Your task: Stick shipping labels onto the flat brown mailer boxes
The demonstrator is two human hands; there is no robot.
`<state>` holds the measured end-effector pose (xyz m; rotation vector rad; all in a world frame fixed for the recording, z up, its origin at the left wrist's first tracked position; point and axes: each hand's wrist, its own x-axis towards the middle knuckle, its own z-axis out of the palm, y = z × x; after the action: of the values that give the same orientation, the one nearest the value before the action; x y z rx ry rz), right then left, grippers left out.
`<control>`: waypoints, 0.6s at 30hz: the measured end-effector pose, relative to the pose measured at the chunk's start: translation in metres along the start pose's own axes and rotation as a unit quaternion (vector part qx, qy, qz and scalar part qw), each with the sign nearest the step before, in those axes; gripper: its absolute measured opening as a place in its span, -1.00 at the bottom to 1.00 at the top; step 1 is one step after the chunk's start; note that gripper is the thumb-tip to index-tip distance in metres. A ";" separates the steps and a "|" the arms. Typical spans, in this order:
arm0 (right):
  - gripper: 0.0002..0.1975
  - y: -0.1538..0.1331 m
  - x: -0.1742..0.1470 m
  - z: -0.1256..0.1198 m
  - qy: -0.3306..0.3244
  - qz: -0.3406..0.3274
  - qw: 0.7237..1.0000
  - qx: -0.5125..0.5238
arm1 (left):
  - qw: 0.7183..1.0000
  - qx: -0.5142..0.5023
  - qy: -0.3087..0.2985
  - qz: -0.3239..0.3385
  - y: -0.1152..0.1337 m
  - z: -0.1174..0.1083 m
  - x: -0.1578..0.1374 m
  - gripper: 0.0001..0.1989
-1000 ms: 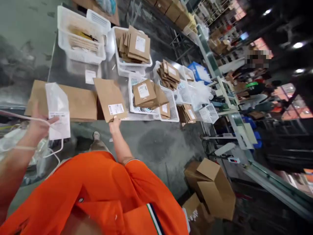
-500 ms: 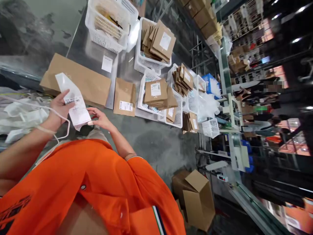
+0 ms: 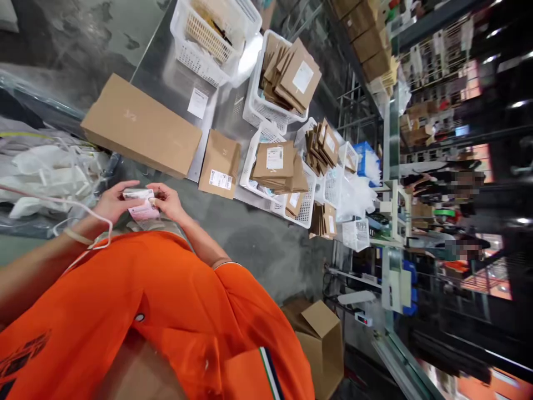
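Observation:
Both hands meet close to my body over a small white bag with a printed label point(image 3: 139, 203). My left hand point(image 3: 111, 201) grips its left end and my right hand point(image 3: 167, 200) pinches its right end. A white cord loops around my left wrist. Just beyond my hands a small brown envelope with a white label point(image 3: 220, 164) lies at the near edge of the metal table point(image 3: 166, 72). A long brown cardboard box point(image 3: 141, 126) lies to its left on the table.
White baskets point(image 3: 266, 105) full of brown labelled envelopes line the table toward the right. An empty white basket point(image 3: 208, 39) and a loose label sit at the far left. Clear plastic bags point(image 3: 45, 172) pile at my left. Open cartons point(image 3: 320, 339) stand on the floor.
My right hand let go of the brown envelope, which now lies on the table, and came back to the white bag. Both hands drew the bag down toward my body.

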<state>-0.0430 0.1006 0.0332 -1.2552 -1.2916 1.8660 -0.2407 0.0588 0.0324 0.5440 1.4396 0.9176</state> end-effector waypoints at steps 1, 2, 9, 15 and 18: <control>-0.68 0.001 0.002 -0.002 0.004 0.001 1.000 -0.006 | 1.000 -0.002 0.004 0.001 0.004 0.005 -0.002 -0.08; -0.70 0.001 0.003 -0.003 0.008 0.000 1.000 -0.011 | 1.000 -0.003 0.011 -0.002 0.009 0.010 -0.004 -0.10; -0.91 0.001 0.016 -0.016 0.144 -0.040 0.984 -0.091 | 0.999 0.024 0.025 -0.015 0.042 0.040 0.013 -0.34; -0.89 -0.019 0.022 -0.033 0.188 -0.047 0.966 -0.171 | 0.996 0.059 -0.007 -0.069 0.045 0.048 0.047 -0.24; -0.94 -0.045 0.053 -0.059 0.224 -0.051 0.953 -0.195 | 0.984 0.100 -0.066 -0.132 0.046 0.043 0.061 -0.24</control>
<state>-0.0149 0.1857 0.0478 -1.6578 -1.4668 1.1841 -0.2145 0.1424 0.0366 0.5356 1.4505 0.5210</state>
